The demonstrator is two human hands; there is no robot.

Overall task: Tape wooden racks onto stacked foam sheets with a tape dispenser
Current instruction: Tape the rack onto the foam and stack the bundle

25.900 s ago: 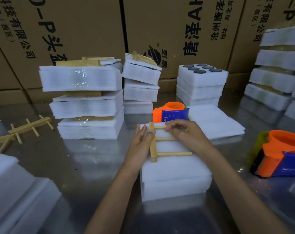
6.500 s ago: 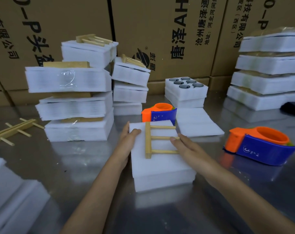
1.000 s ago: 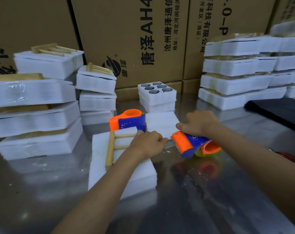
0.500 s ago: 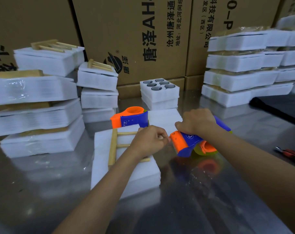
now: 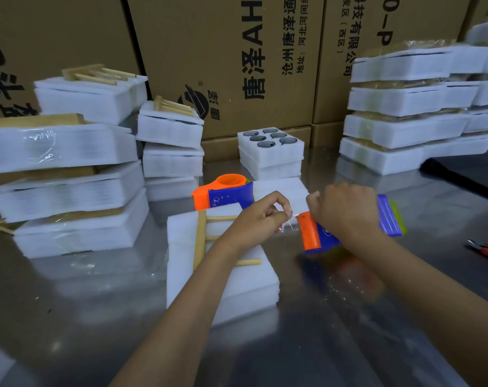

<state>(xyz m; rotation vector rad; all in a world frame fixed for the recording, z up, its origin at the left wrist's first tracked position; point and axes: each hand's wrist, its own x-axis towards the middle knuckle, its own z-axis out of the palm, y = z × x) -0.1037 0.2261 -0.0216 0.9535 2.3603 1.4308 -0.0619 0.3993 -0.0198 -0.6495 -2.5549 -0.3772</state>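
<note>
Now the left hand (image 5: 261,219) pinches the tape end, right hand (image 5: 346,210) gripping the tape dispenser (image 5: 311,233); wooden rack (image 5: 202,238) lies lower-left, nearest the left.

The room is dim and warm-toned, with soft light from overhead that leaves pale smeared glare on the metal table (image 5: 69,317) below and left of the grip. Past the gripping hands, the white foam stacks (image 5: 67,174) glow brightest and slightly washed. Straight edges bow near the frame's borders, and the far corners look soft and blurred.
</note>
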